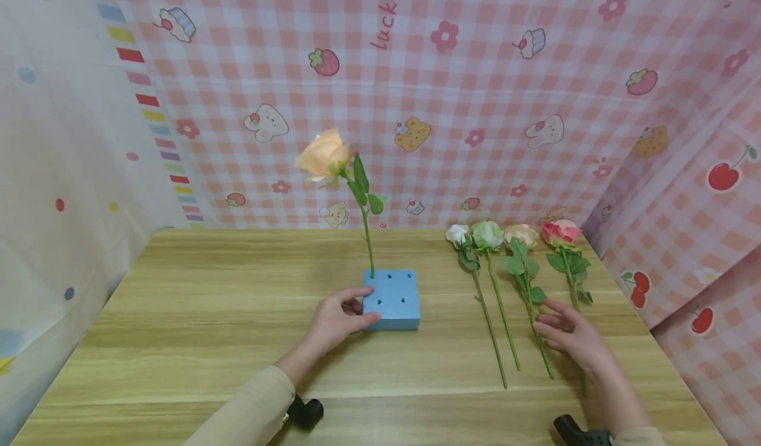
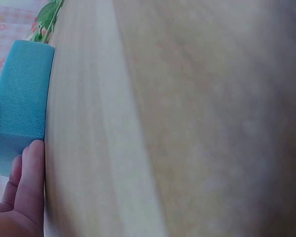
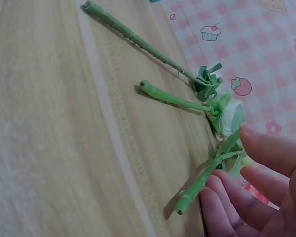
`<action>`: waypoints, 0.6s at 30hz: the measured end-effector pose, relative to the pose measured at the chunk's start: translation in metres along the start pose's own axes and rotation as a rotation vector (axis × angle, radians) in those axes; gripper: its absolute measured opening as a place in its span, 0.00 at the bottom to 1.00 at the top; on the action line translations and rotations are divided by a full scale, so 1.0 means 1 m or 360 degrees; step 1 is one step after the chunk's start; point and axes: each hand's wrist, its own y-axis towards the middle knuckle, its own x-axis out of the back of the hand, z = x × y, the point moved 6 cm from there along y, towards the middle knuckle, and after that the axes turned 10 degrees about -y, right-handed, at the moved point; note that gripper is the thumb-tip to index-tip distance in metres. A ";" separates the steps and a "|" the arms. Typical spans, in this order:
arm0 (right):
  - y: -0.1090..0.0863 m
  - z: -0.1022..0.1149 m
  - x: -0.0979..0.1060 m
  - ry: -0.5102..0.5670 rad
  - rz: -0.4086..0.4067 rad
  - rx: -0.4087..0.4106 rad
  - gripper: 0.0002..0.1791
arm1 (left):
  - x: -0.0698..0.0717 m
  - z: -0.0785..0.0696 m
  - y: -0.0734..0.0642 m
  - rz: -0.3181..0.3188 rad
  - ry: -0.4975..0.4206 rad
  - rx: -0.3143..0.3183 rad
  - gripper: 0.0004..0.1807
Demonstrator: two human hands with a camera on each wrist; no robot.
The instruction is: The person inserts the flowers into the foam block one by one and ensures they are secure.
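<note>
1. Blue block (image 1: 397,293): flat on the counter (image 1: 238,314); four dark holes visible in its top.
2. Upright peach rose (image 1: 326,155): stem set in the block near its 10–11 o'clock corner; bloom leans toward 11 o'clock.
3. Left hand (image 1: 335,317): grasping the block from its 9 o'clock side, thumb near 8, fingers near 9–10.
4. Lying at 3 o'clock of the block, in order outward: white rose (image 1: 457,235), green rose (image 1: 487,234), lying peach rose (image 1: 520,236), pink rose (image 1: 561,233). Blooms toward 12, stem ends toward 5–6.
5. Right hand (image 1: 573,337): released, fingers loosely bent beside the lying peach rose's stem, on its 3–4 o'clock side; cannot tell whether they touch.
6. Pink rose's stem: partly hidden by the right hand.
7. Checked cloth (image 1: 368,115): at 12 o'clock, behind the counter.
</note>
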 end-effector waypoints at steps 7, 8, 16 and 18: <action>0.001 -0.005 -0.001 -0.0031 -0.0019 -0.0046 0.37 | 0.000 -0.001 0.000 0.0010 0.0000 0.0000 0.28; 0.001 -0.005 -0.001 -0.0033 -0.0021 -0.0051 0.37 | -0.001 -0.001 0.000 0.0011 0.0002 -0.0002 0.28; 0.002 -0.006 -0.001 -0.0070 -0.0008 -0.0081 0.36 | 0.000 -0.001 -0.001 0.0009 -0.0014 -0.0007 0.27; 0.002 -0.005 -0.002 -0.0076 -0.0006 -0.0082 0.36 | 0.000 0.000 0.000 0.0007 -0.0015 -0.0004 0.27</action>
